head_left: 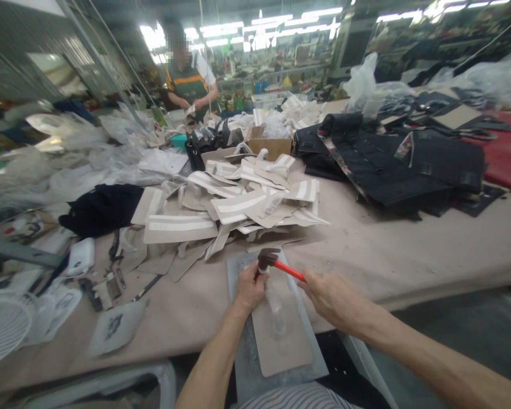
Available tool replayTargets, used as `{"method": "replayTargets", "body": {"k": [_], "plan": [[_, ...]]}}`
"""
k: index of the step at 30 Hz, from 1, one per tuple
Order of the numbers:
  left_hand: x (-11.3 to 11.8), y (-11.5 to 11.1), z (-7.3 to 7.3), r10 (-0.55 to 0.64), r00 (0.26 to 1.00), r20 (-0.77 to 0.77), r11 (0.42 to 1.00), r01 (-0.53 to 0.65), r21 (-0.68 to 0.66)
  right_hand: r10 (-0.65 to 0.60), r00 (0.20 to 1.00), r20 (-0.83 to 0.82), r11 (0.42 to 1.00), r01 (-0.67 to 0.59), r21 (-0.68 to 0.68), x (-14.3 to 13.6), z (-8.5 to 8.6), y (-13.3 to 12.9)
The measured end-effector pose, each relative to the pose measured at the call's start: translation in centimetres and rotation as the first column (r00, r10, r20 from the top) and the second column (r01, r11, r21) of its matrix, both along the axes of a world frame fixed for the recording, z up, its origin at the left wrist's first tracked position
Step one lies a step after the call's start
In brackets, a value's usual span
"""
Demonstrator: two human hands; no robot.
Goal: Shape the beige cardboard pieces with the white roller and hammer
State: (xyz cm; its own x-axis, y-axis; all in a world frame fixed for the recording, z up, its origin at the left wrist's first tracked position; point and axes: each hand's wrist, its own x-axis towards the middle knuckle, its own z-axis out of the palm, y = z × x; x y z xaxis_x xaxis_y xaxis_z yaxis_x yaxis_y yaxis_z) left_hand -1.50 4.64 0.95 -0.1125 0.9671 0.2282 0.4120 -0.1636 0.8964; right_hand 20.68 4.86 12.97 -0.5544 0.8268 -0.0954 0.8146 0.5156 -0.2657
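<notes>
My right hand [327, 292] is closed round the red handle of a claw hammer [287, 270]. Its dark head lies right over the fingertips of my left hand [249, 289]. Those fingers are pinched together at the upper end of a beige panel [283, 355]; a small pale bit shows there, but what they grip is partly hidden by the hammer head. A translucent plastic-wrapped strip [276, 312] runs down the panel's middle. Beneath the panel is a flat grey board [244, 363], which sticks out past the table's front edge towards me.
Beyond the board spreads a loose pile of beige pieces with white strips [238, 204]. Black bag parts [409, 165] lie to the right, a black cloth [106, 207] to the left. A white basket [4, 326] is at far left. Across the table stands another person [189, 85].
</notes>
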Motion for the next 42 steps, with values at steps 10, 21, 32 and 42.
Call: {"method": "replayTargets", "body": {"k": [10,21,32,42], "plan": [[0.0,-0.1,0.4,0.004,0.996,0.093,1.0,-0.003,-0.002,-0.271,0.958,0.09,0.962,0.272,0.0,3.4,-6.2,3.9],[0.0,1.0,-0.3,0.201,0.902,0.382,0.978,-0.159,-0.137,0.56,0.823,0.091,0.798,-0.566,0.205,-6.0,-4.7,-2.4],[-5.0,-0.4,8.1,0.308,0.819,0.484,0.915,-0.394,0.084,-0.105,0.988,-0.11,0.994,0.103,-0.023,-6.7,-2.5,-1.0],[0.2,-0.4,3.4,0.151,0.877,0.456,0.988,-0.133,-0.073,-0.251,0.963,-0.097,0.96,0.235,-0.15,-8.1,-4.1,-3.1]]}}
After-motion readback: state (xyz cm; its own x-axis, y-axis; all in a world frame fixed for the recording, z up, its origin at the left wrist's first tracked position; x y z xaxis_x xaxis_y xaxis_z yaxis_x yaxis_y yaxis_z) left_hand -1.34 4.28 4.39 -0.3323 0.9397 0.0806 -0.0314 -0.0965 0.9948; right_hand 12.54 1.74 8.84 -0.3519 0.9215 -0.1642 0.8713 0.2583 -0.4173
